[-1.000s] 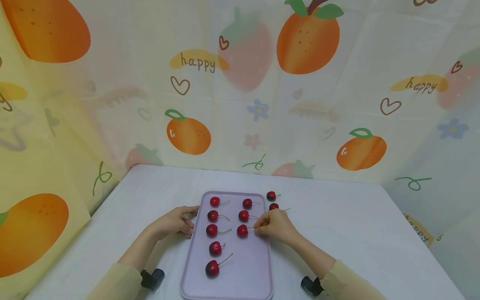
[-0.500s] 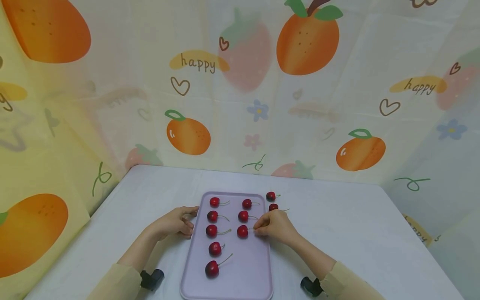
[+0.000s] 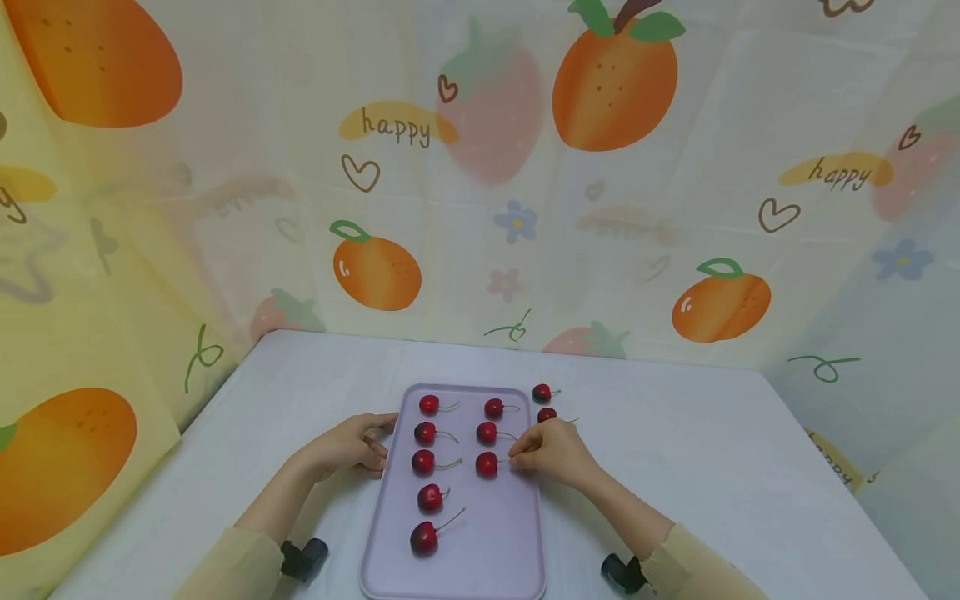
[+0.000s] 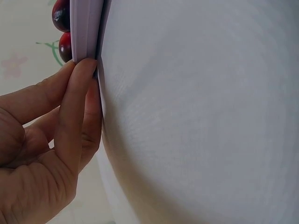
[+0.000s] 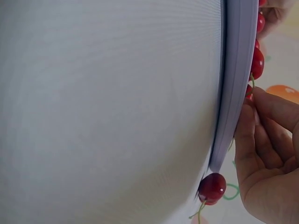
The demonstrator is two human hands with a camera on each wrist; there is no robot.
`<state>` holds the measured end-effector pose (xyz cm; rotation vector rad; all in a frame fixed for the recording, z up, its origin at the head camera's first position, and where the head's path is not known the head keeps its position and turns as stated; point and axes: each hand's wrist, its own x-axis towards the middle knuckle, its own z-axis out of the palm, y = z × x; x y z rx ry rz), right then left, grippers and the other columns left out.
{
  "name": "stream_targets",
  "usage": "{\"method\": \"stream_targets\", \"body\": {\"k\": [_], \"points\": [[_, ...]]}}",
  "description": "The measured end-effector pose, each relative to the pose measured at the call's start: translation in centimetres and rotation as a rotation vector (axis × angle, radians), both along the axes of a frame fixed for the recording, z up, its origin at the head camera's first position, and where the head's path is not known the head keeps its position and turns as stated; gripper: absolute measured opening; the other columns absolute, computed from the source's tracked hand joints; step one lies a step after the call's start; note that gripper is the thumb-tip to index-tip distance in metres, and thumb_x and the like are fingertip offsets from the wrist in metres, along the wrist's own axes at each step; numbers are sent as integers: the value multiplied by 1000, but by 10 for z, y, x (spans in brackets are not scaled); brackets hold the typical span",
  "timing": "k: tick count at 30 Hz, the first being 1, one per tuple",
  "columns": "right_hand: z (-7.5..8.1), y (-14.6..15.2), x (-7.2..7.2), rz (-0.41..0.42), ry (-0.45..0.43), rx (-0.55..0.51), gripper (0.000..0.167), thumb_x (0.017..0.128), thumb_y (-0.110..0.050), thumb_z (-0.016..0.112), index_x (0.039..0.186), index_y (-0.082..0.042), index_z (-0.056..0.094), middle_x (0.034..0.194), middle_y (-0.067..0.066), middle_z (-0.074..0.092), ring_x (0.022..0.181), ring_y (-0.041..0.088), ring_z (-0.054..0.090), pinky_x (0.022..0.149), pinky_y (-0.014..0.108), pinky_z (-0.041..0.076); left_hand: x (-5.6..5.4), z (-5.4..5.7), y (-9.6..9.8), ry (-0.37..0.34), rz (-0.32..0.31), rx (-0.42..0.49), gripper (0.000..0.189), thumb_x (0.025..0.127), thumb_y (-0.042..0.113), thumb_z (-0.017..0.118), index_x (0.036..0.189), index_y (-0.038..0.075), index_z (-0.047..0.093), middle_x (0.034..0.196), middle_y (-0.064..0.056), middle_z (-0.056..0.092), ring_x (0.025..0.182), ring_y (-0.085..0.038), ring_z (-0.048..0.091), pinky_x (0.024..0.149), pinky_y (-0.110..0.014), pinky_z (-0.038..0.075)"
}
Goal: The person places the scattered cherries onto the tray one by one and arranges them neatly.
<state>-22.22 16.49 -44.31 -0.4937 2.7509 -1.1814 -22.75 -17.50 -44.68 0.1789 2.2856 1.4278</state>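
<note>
A lilac tray (image 3: 480, 550) lies on the white table with red cherries in two columns. The left column holds several, among them a stemmed cherry (image 3: 424, 538) nearest me. Three are in the right column. My right hand (image 3: 553, 452) pinches the stem of the lowest cherry there (image 3: 487, 464), which rests on the tray; the fingers hide part of the stem. My left hand (image 3: 348, 442) holds the tray's left edge. In the left wrist view its thumb and fingers (image 4: 70, 121) meet at the tray's side wall (image 4: 86, 32).
Two more cherries lie on the table beyond the tray's right side: one farther back (image 3: 542, 392), another (image 3: 547, 413) partly behind my right hand. A patterned fruit-print cloth (image 3: 450, 250) hangs behind and beside the white table (image 3: 697, 467).
The cherry by my right hand has shifted very slightly to the right, closer to the fingertips. Both hands and the tray look nearly still.
</note>
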Motion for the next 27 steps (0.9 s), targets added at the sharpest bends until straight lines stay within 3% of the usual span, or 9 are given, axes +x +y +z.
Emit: {"method": "stream_targets", "body": {"k": [10, 27], "points": [[-1, 5, -3, -27, 2, -2, 4, 79, -15, 80, 83, -14, 80, 80, 0, 76, 72, 8, 63, 63, 19, 54, 0, 0, 0, 0, -6, 1, 78, 79, -8, 67, 150, -5, 35, 141, -27, 46, 80, -17, 57, 71, -30, 61], [5, 25, -11, -157, -44, -51, 4, 80, -13, 79, 85, -13, 80, 83, 3, 76, 68, 9, 65, 64, 21, 55, 0, 0, 0, -8, -6, 7, 78, 79, -8, 66, 150, -4, 34, 143, -27, 45, 84, -18, 57, 72, -31, 61]]}}
